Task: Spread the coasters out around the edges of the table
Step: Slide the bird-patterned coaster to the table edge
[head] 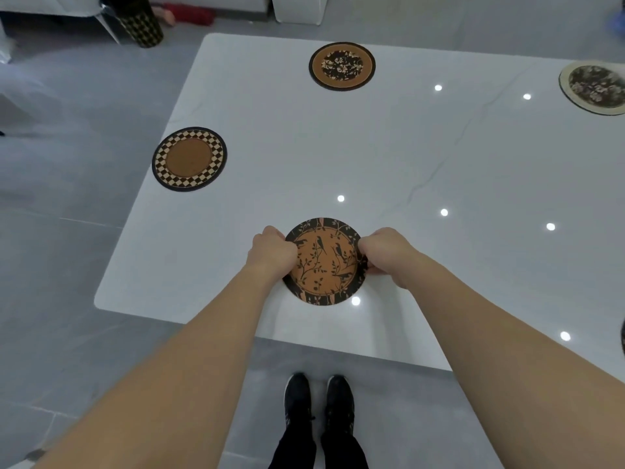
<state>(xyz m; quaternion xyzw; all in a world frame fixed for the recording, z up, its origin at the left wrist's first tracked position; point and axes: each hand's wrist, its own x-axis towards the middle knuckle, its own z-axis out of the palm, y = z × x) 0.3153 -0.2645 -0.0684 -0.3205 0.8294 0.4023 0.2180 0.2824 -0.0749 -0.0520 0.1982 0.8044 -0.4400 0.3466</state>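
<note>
Right now I am watching both hands working the bird-patterned coaster (324, 262) near the table's (439, 157) close edge: the left hand (270, 253) is pinching its left rim, the right hand (384, 253) is pinching its right rim, fingers closed on it. I cannot tell whether it is lying flat or being lifted. I am judging the risk as one hand releasing first, dragging the coaster askew or off the near edge. The checkered coaster (189, 159) and floral coaster (342, 66) are sitting well apart, so crowding them seems unlikely.
</note>
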